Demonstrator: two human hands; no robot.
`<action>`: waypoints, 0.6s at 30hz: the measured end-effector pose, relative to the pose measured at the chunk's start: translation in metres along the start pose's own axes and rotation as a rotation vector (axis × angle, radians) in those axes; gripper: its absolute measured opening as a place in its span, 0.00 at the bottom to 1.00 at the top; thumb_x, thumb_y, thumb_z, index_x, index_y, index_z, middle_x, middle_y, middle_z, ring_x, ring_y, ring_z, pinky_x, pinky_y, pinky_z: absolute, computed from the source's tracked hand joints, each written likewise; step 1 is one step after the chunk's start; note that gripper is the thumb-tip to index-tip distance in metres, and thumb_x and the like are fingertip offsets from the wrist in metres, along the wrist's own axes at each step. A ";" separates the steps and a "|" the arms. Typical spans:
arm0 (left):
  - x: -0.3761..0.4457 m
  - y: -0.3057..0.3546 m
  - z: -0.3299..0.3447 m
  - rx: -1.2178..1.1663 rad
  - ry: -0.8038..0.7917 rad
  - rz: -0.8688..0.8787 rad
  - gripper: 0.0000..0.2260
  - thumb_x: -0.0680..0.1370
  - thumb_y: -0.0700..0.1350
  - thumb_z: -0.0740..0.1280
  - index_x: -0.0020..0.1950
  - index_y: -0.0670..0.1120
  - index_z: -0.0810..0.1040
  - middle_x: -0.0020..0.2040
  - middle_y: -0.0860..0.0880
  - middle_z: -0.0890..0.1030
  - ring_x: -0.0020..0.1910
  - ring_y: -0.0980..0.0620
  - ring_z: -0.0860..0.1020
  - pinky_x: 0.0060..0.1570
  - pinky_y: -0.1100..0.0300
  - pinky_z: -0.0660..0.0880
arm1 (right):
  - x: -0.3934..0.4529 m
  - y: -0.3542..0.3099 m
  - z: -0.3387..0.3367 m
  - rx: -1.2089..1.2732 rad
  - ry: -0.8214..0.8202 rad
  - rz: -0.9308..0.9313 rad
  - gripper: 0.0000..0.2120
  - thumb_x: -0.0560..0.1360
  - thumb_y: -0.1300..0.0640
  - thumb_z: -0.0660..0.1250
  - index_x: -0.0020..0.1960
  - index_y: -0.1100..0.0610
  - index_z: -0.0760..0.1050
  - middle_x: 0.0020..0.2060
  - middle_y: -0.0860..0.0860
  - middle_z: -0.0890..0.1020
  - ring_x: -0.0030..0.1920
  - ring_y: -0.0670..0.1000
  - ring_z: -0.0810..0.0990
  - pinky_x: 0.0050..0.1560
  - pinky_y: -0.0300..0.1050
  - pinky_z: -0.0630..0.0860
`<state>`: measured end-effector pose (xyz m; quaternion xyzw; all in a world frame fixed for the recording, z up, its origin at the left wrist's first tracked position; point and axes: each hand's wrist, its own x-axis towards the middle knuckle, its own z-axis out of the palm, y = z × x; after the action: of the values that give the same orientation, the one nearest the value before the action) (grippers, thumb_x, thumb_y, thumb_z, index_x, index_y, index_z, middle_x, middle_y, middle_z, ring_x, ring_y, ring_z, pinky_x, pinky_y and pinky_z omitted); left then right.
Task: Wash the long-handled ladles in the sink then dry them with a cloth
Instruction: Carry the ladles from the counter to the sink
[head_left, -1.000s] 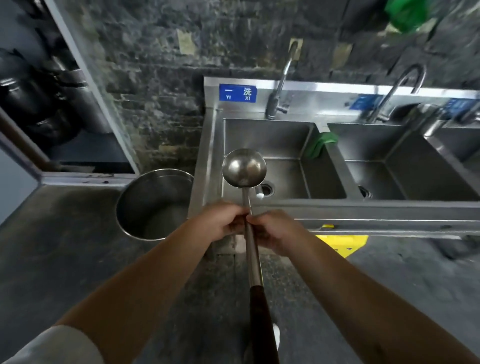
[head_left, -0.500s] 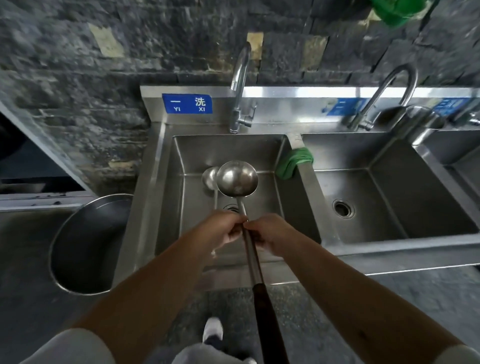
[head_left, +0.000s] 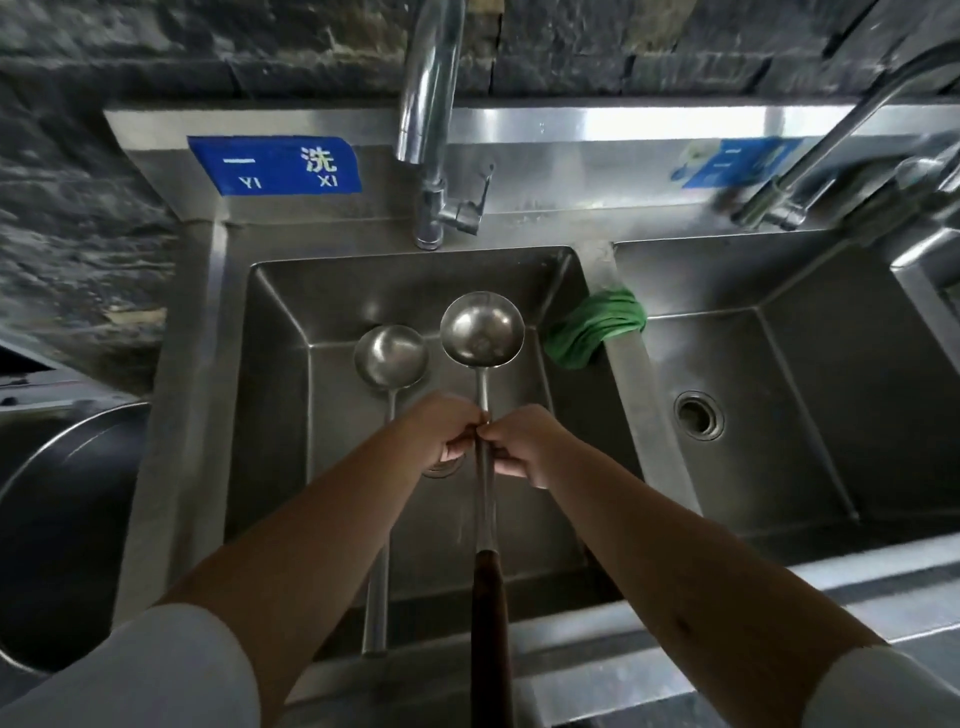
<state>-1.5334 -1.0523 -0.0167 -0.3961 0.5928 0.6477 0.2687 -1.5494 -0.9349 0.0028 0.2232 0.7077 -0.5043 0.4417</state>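
Your left hand (head_left: 447, 431) and right hand (head_left: 524, 441) meet on the steel shaft of the held ladle (head_left: 483, 332), fingers curled round it from either side, thumbs nearly touching just above the middle of the shaft. You hold this ladle over the left basin (head_left: 291, 322) of the sink, its bowl facing up and pointing away from you, below the left faucet (head_left: 431, 156). Its dark wooden grip (head_left: 491, 623) runs back toward you, over the front rim of the sink.

A second ladle (head_left: 390, 356) lies in the same basin just to the left of the one you hold, bowl up on the basin floor, its long steel handle leaning back on the front edge. Your left wrist covers part of that handle. The basin's drain is mostly hidden under your hands.

A green cloth (head_left: 592, 327) hangs over the divider between the left basin and the right basin (head_left: 810, 374), bunched and draped mostly to the left side. The right basin's drain (head_left: 698, 415) is in plain view, and a second faucet (head_left: 831, 140) curves in from the upper right.

A blue label (head_left: 275, 165) reading "YI XI" is stuck on the backsplash to the left of the left faucet. A large steel pot (head_left: 67, 519) stands on the floor to the left of the sink
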 end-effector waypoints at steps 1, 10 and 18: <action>0.014 0.004 0.001 0.016 0.006 -0.013 0.07 0.73 0.35 0.66 0.36 0.44 0.77 0.29 0.48 0.75 0.25 0.55 0.75 0.21 0.68 0.70 | 0.014 -0.003 -0.002 -0.002 -0.002 0.011 0.04 0.77 0.65 0.66 0.51 0.62 0.78 0.44 0.58 0.82 0.35 0.48 0.81 0.25 0.36 0.76; 0.095 -0.008 0.005 0.023 0.043 -0.139 0.05 0.76 0.39 0.66 0.40 0.44 0.78 0.28 0.49 0.76 0.25 0.56 0.74 0.25 0.66 0.70 | 0.101 -0.001 -0.008 -0.100 0.001 0.106 0.05 0.76 0.63 0.68 0.51 0.63 0.79 0.40 0.56 0.82 0.32 0.47 0.80 0.23 0.34 0.74; 0.145 -0.029 0.004 0.031 0.112 -0.184 0.05 0.77 0.41 0.66 0.41 0.47 0.79 0.39 0.45 0.79 0.32 0.51 0.76 0.25 0.65 0.68 | 0.156 0.013 0.000 -0.170 0.003 0.123 0.04 0.75 0.63 0.69 0.42 0.59 0.76 0.34 0.52 0.78 0.31 0.45 0.77 0.21 0.33 0.72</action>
<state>-1.5893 -1.0617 -0.1530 -0.4802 0.5780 0.5879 0.2994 -1.6190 -0.9503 -0.1370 0.2286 0.7337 -0.4138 0.4881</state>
